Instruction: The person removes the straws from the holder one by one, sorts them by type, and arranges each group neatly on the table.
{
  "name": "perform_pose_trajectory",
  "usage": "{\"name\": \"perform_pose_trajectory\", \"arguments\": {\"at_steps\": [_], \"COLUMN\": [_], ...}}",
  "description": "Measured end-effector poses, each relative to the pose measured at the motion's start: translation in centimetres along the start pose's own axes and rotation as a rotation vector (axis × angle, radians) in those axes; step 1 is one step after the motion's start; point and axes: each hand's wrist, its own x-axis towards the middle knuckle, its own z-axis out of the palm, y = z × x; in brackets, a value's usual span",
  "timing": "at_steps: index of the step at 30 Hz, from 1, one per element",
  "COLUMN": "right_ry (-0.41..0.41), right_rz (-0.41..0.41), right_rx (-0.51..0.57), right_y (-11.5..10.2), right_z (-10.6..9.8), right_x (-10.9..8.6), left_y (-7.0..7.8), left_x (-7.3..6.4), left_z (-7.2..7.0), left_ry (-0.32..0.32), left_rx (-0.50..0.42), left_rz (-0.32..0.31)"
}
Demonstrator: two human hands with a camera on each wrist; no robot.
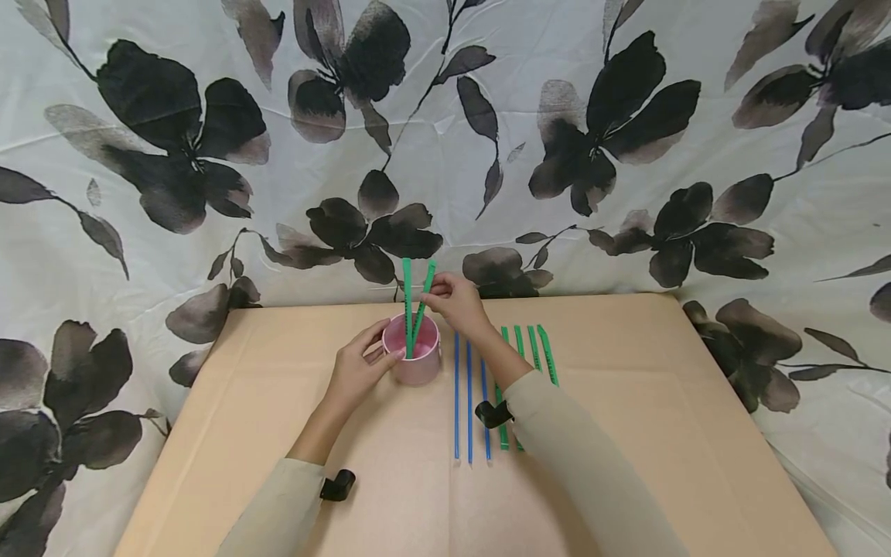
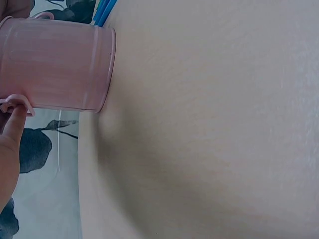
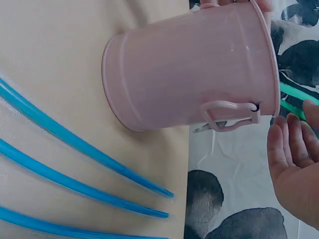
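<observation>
A small pink pail (image 1: 418,370) with little side handles stands upright near the table's far edge. My left hand (image 1: 358,367) grips it from the left, thumb at the rim; in the left wrist view, a finger reaches the side handle (image 2: 17,102). Two green sticks with dark marks lean in the pail, one (image 1: 407,309) fairly upright and the other tilted right. My right hand (image 1: 455,303) pinches the tilted green stick (image 1: 427,288) near its top, above the rim. From the right wrist, the pail (image 3: 192,69) hides most of both sticks.
Three thin blue sticks (image 1: 469,402) with pale tips lie side by side right of the pail. Several green sticks (image 1: 547,356) lie beyond them, partly covered by my right forearm. Behind the tan table (image 1: 626,464) hangs a flowered cloth (image 1: 445,155).
</observation>
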Motion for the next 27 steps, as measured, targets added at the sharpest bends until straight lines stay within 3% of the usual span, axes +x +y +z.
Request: {"name": "perform_pose_trajectory", "arguments": {"at_steps": [8, 16, 27], "right_ry": [0.015, 0.052, 0.087], "right_rz": [-0.044, -0.098, -0.164], "right_rx": [-0.040, -0.116, -0.052], "right_y": [0.0, -1.0, -3.2], "right_z": [0.3, -0.9, -3.7], "right_x": [-0.1, 0.2, 0.7], "left_y": [-0.1, -0.2, -0.1], "left_x": [0.1, 0.4, 0.8], "left_z": [0.0, 0.1, 0.3], "left_ry": [-0.002, 0.003, 0.019], "left_rx": [-0.009, 0.001, -0.003], "left_rz": [0.000, -0.003, -0.005]}}
